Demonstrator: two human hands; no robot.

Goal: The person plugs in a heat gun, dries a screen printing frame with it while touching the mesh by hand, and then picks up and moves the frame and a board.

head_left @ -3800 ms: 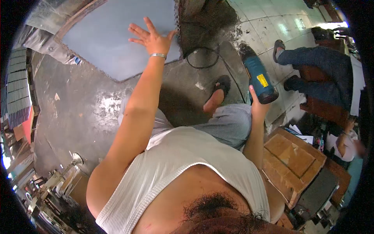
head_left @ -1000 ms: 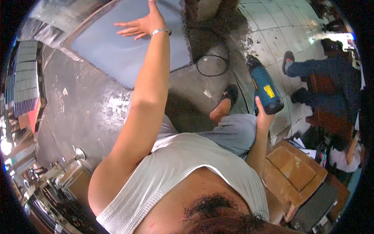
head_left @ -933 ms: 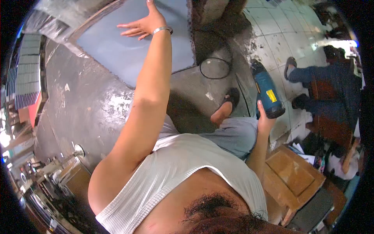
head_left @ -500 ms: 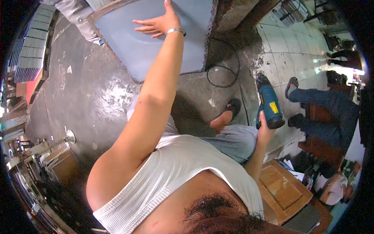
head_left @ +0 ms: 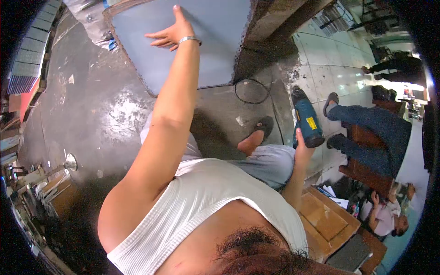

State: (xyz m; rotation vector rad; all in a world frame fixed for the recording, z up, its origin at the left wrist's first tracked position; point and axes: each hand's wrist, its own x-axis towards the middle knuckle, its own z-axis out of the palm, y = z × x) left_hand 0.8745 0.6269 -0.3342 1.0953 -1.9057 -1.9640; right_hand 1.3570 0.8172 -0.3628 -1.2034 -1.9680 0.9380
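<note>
My left hand (head_left: 170, 34) is stretched out palm down, fingers and thumb spread, over a smooth grey-blue sheet (head_left: 201, 64) with ragged dark edges. Whether the palm presses on the sheet or hovers just above it, I cannot tell. A metal bracelet (head_left: 187, 40) circles that wrist. Down by my knee on the other side, my right hand (head_left: 302, 145) is wrapped around the handle of a blue heat gun (head_left: 306, 114) with a yellow label. Its dark nozzle points away from me, towards the top of the view. Most of the handle is hidden.
A black cable (head_left: 252, 101) lies looped on the concrete floor near my sandalled foot (head_left: 250, 144). Stacked sheets (head_left: 27, 64) stand at far left. At right are a person's legs (head_left: 366, 119), a wooden panel (head_left: 327, 220) and a seated person (head_left: 380, 213).
The whole view has shifted slightly. My left hand has slid a little to the left across the grey-blue sheet, fingers still spread. My right hand keeps hold of the heat gun.
</note>
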